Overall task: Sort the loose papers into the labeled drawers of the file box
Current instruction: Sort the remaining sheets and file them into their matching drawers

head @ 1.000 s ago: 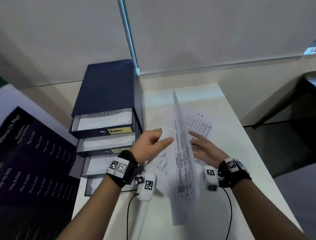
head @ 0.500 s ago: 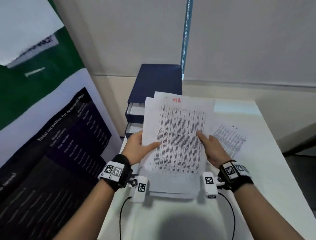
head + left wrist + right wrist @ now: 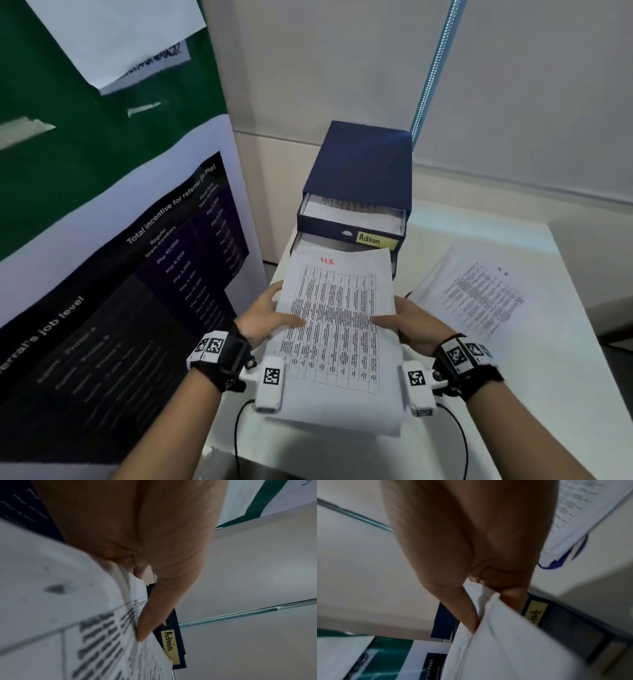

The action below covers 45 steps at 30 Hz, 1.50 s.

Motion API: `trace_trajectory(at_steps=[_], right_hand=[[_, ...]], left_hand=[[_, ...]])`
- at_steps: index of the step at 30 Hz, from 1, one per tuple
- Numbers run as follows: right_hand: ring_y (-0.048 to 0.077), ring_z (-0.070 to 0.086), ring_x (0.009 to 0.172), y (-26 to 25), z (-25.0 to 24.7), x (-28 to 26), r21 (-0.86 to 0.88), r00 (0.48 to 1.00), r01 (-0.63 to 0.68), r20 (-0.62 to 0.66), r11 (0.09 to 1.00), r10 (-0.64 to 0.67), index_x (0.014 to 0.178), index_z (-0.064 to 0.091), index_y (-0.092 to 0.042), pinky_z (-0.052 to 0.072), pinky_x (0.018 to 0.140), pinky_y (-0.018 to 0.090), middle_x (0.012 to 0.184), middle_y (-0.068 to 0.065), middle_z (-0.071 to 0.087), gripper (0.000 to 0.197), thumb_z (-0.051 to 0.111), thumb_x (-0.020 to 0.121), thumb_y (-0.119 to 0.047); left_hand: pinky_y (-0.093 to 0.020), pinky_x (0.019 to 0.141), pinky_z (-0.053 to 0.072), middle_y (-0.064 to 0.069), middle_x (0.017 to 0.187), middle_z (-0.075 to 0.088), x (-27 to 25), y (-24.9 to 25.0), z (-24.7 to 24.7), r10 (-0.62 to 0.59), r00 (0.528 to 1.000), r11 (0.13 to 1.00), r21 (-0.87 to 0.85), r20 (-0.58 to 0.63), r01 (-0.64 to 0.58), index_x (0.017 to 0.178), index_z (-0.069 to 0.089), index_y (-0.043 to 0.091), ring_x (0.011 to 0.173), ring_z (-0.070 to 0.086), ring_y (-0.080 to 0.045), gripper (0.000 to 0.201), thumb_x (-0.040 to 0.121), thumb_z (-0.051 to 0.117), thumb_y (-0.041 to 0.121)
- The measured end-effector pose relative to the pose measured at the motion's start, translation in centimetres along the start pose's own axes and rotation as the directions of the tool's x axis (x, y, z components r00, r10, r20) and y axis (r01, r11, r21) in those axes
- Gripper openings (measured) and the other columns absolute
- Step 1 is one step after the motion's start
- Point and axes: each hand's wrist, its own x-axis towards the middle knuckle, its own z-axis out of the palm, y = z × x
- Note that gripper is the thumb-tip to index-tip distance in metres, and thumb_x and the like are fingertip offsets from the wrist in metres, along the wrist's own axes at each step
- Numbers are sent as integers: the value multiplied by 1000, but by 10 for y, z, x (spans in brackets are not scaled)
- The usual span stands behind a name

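Both hands gripped one stack of papers (image 3: 337, 329) by its side edges, the left hand (image 3: 265, 317) with its thumb on the printed top sheet and the right hand (image 3: 416, 327) likewise, thumb above and fingers beneath. The stack, marked in red at its head, was held over the desk (image 3: 565, 394) with its far edge at the file box (image 3: 359, 178), just below the open drawer labelled "Admin" (image 3: 373, 239). More papers (image 3: 479, 294) lay on the desk to the right, and a poster (image 3: 113, 274) stood at the left.
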Motion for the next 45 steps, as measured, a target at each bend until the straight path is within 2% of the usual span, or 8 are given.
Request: trace_trajectory(at_steps=[4,9,16,20,26,32,39,45], right_hand=[[32,60,121,0,5,3,261,996,-80,57,962,67,135,53,-1,48,103,47,132,16,62,44,57,91,3],[30,64,115,-15,2,10,335,994,-109,11,936,112,129,57,0,53,97,43,128,18,64,36,54,93,-1],[30,67,109,-36,-16,34,340,960,-27,-252,940,119,132,56,-1,49,102,46,119,17,69,42,61,96,-22],[16,69,70,-40,-22,19,185,968,-241,-25,953,250,104,75,-7,54,59,22,101,10,74,31,63,93,-34],[4,43,33,-39,-38,33,100,962,-266,-40,959,271,74,51,-12,34,31,12,48,0,50,24,71,86,-8],[8,59,43,-57,-45,68,392,932,-19,-325,920,158,83,59,-5,52,46,15,57,8,64,11,69,87,-3],[22,74,84,-51,-65,72,645,952,62,-269,761,150,106,61,9,61,70,25,97,21,72,17,55,98,-4],[28,69,87,1,-155,41,186,848,39,-526,982,66,112,66,1,55,83,33,102,20,72,20,60,95,-7]], left_hand=[[-32,92,56,-3,123,68,0,6,-3,-21,999,998,63,35,19,134,47,16,108,69,-15,49,90,70,15],[-49,103,48,-13,132,61,9,19,-4,12,989,997,74,-150,-1,147,31,23,118,61,-30,110,58,89,51],[-27,85,56,-9,115,70,33,42,-3,-18,997,995,92,-73,25,142,40,19,98,69,-17,66,86,74,14],[-35,116,34,3,133,61,49,34,-10,127,986,952,294,-105,-91,110,69,34,134,46,-12,31,84,76,17],[-29,98,47,-6,124,60,77,41,-5,153,946,903,429,-287,-16,115,68,29,116,58,-21,33,83,76,34],[-43,113,30,2,138,46,84,51,29,525,851,470,842,-26,-264,114,69,33,130,39,-18,32,84,71,43],[-43,117,14,4,153,41,131,38,79,249,950,181,955,187,-235,141,49,35,143,31,-18,60,95,22,62],[-46,113,25,1,139,56,156,50,93,86,994,93,993,62,-70,121,66,34,130,45,-23,62,96,18,64]])
